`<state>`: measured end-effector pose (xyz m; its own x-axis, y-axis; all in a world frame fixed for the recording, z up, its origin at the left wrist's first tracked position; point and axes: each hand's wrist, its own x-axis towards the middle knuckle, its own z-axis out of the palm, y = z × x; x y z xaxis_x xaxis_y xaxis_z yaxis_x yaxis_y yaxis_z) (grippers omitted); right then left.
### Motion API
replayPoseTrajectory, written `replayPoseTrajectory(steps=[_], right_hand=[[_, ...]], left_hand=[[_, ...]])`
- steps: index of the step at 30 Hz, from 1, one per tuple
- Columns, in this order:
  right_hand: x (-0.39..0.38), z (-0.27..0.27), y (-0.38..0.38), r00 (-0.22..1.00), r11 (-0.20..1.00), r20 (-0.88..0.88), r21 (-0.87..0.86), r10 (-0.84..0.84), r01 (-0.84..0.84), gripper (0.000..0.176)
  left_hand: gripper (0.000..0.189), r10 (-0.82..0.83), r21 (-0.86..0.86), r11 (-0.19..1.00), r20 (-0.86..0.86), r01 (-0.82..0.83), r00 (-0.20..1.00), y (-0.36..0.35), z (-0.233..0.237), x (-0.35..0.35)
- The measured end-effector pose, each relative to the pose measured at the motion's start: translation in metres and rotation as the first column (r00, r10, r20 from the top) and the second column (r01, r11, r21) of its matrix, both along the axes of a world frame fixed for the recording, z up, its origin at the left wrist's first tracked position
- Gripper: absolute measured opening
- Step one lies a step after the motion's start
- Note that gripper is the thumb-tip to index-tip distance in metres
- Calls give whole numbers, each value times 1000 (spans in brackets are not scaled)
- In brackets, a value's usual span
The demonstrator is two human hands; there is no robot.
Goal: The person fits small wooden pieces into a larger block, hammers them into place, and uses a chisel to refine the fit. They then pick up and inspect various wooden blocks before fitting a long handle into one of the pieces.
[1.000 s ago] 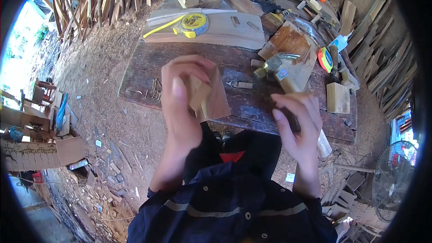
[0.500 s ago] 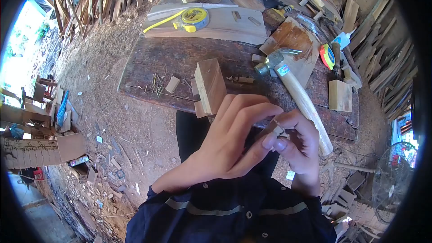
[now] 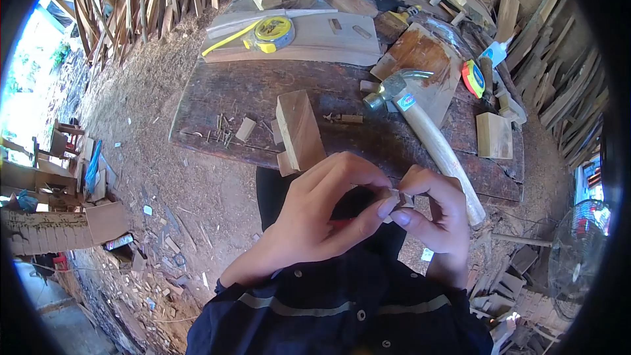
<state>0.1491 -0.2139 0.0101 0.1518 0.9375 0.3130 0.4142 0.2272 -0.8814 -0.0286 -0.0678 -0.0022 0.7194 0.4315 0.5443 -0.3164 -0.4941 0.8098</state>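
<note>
A small wooden piece (image 3: 399, 198) is pinched between the fingertips of both hands, in front of my chest. My left hand (image 3: 328, 207) grips it from the left with thumb and forefinger. On its other side my right hand (image 3: 437, 210) pinches it the same way; the fingers hide much of its shape. Just beyond my left hand a wooden block (image 3: 301, 130) rests at the bench's near edge, with thin scraps beside it. A claw hammer (image 3: 434, 141) lies past my right hand, its handle reaching over the edge toward me.
On the dark workbench (image 3: 230, 95) lie loose nails (image 3: 222, 130), a yellow tape measure (image 3: 273, 33) on a slotted board (image 3: 322, 39), a second tape measure (image 3: 472, 79), a square block (image 3: 494, 136) and a glue bottle (image 3: 494, 52). A fan (image 3: 578, 256) stands at the right.
My left fingers have come down and curled in around the small wooden piece, and my hands have drawn closer together. The whole view has shifted slightly.
</note>
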Motion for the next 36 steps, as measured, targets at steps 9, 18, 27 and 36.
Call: replayPoseTrajectory(steps=[9,18,27,36], right_hand=[[-1,6,-2,993,997,-88,12,-73,75,17],[-6,5,-5,935,981,-310,28,-175,193,19],[-7,5,-5,888,974,-429,70,-166,216,22],[-2,7,-9,865,974,-480,87,-144,210,19]], left_hand=[[26,50,-6,999,17,-50,999,3,1,-5],[28,132,-57,990,61,-129,989,0,-2,-4],[28,186,45,981,48,-188,981,-3,-1,-3],[27,162,91,983,-2,-162,987,-8,-1,2]])
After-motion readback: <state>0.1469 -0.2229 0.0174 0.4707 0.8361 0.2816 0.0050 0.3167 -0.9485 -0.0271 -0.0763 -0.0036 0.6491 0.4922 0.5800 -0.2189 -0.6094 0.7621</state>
